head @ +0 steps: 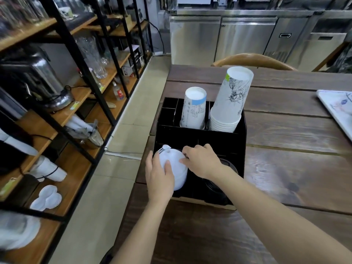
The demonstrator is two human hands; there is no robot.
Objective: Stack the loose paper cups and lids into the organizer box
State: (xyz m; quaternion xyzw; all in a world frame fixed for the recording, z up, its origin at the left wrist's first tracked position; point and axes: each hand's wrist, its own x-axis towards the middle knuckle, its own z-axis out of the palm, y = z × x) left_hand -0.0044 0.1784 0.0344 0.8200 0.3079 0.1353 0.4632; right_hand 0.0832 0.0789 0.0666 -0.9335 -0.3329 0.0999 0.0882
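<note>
A: Organizer box (pixel 242 128): where does it sit?

B: On the wooden table (pixel 285 168), at twelve o'clock from me. My left hand (pixel 159 174) cups a stack of white lids (pixel 176 168) standing in its near-left compartment, fingers wrapped over the top. My right hand (pixel 202 161) touches the stack's side at three o'clock, fingers curled narrow against it.

A: And the cups?

B: Two upside-down stacks fill the far compartments: a shorter stack (pixel 194 109) at eleven o'clock, a taller stack (pixel 230 100) at one. Dark lids (pixel 219 185) lie under my right wrist.
</note>
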